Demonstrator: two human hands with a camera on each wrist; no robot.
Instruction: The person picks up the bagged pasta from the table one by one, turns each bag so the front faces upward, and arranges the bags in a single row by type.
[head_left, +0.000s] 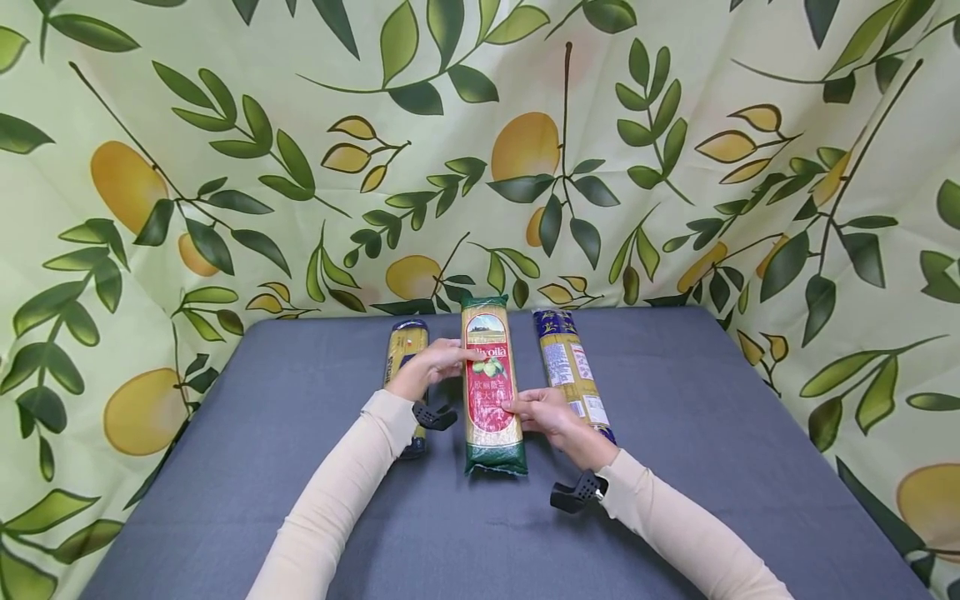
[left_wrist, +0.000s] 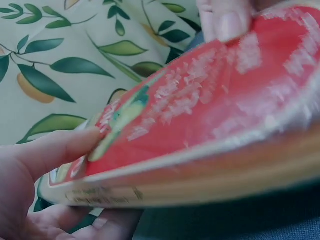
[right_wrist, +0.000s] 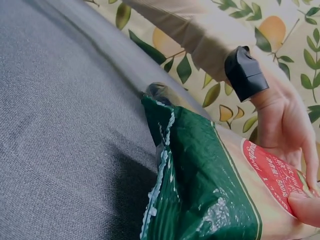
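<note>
A pack of spaghetti (head_left: 491,425) with a red label and green ends is held between both hands, raised off the table. My left hand (head_left: 432,367) grips its left edge, thumb on the front and fingers beneath, as the left wrist view shows. Lower down on the right edge, my right hand (head_left: 551,414) pinches it with the thumb over the label. In the right wrist view the crimped green end (right_wrist: 200,185) hangs above the cloth and casts a shadow.
Behind the left hand lies a yellow and dark blue pasta pack (head_left: 405,337). Another pack with blue ends (head_left: 572,358) lies to the right, back label up. Grey cloth (head_left: 675,392) covers the table; a leaf-patterned curtain (head_left: 480,150) hangs behind it.
</note>
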